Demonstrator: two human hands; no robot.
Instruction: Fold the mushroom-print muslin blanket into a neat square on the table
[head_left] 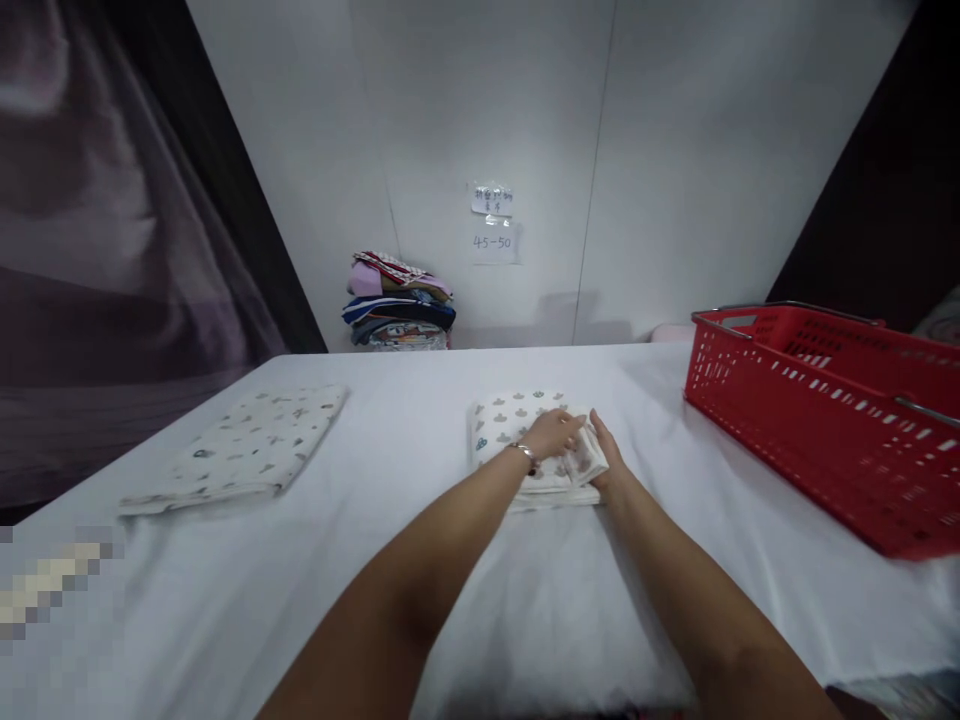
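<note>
A purple-grey shiny curtain (127,220) hangs at the far left. Next, a folded white cloth with small scattered prints (251,445) lies flat on the white cloth-covered table (397,430). Behind the table's far edge rises a stack of folded multicoloured fabrics (401,305), and right of it a paper label reading "45-50" (493,243) is fixed to the pale wall (480,100). Below the label, near the table's middle, lies a folded white cloth with grey cloud-like prints (510,412). The left hand (556,435), a silvery bracelet (527,458) at its wrist, rests on it with bent fingers; I cannot tell whether they grip. The right hand (610,458) lies along its right edge, partly hidden, its grip unclear. Farther right stands a red perforated plastic basket (817,420).
</note>
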